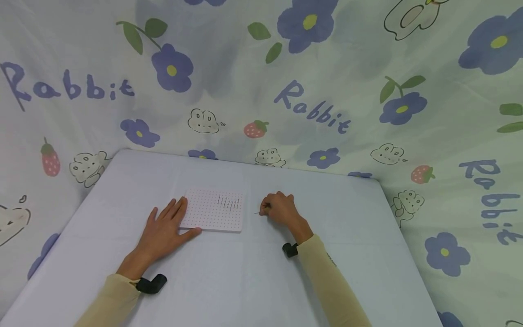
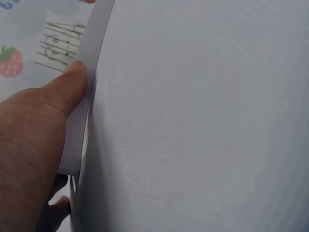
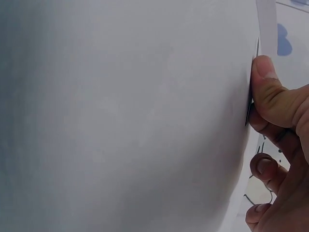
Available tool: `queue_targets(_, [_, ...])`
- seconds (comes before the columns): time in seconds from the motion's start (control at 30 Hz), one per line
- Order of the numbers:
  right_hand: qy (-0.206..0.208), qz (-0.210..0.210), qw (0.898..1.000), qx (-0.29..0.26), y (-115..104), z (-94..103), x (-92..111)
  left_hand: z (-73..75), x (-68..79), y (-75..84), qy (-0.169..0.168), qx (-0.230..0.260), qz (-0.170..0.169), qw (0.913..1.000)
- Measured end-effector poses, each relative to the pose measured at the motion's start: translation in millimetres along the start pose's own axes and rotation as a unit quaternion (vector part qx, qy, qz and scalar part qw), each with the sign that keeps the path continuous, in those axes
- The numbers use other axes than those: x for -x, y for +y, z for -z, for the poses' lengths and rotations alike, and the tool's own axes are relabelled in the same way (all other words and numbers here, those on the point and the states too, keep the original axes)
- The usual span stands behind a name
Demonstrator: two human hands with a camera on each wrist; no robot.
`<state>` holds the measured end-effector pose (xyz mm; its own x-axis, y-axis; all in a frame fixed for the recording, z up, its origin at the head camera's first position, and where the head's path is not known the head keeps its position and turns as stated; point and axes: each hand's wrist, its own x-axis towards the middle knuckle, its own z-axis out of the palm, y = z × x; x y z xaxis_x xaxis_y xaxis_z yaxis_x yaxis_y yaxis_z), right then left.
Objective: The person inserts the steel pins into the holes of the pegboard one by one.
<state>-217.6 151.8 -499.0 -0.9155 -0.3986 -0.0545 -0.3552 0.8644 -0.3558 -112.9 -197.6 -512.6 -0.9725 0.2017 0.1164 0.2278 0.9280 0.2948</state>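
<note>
A white board (image 1: 208, 218) dotted with a grid of small reddish marks lies on the table. Several thin dark needles (image 1: 230, 203) stand up from it toward its far right side; the left wrist view shows them side by side beyond the thumb. My left hand (image 1: 161, 236) rests at the board's left end, fingers spread and straight along that side, thumb (image 2: 75, 87) on the near edge. To the right of the board, my right hand (image 1: 282, 210) pinches a thin dark needle (image 3: 249, 110) between thumb and forefinger, low over the table, with one end pointing toward the board.
A white cloth covers the table (image 1: 212, 272). Behind and at both sides hangs a curtain (image 1: 229, 91) printed with purple flowers, rabbits, strawberries and lettering. A small black wrist device (image 1: 152, 284) sits at the left cuff, another (image 1: 290, 250) at the right.
</note>
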Motion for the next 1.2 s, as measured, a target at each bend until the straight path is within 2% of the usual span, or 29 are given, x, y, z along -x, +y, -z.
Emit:
queue_targets(0.47, [0.0,0.004,1.0,0.003,-2,-1.2,-1,-1.4,-0.2,-1.8,0.003,0.004,0.003,1.0])
queue_targets(0.57, [0.009,0.005,1.0,0.0,-2,-2.9,0,-1.8,1.2,-1.6,-0.004,0.007,0.005,1.0])
queue_targets(0.67, [0.036,0.009,0.999,-0.023,-5,-2.9,0,-1.8,2.0,-1.5,-0.007,0.01,0.004,0.9999])
queue_targets(0.77, [0.079,0.03,0.994,-0.064,-14,4.5,-1,-2.2,1.1,-2.5,-0.005,0.008,0.002,0.9999])
queue_targets(0.97, [0.159,0.094,0.974,-0.128,-45,34.7,2,-4.3,-0.9,-4.8,-0.007,0.004,0.002,1.0])
queue_targets(1.1, [0.177,0.118,0.965,-0.155,-64,49.4,8,-4.6,-1.3,-4.4,-0.006,0.005,0.002,1.0])
queue_targets(1.2, [0.171,0.121,0.965,-0.158,-73,51.8,11,-3.2,-1.5,-3.3,-0.005,0.002,0.002,1.0])
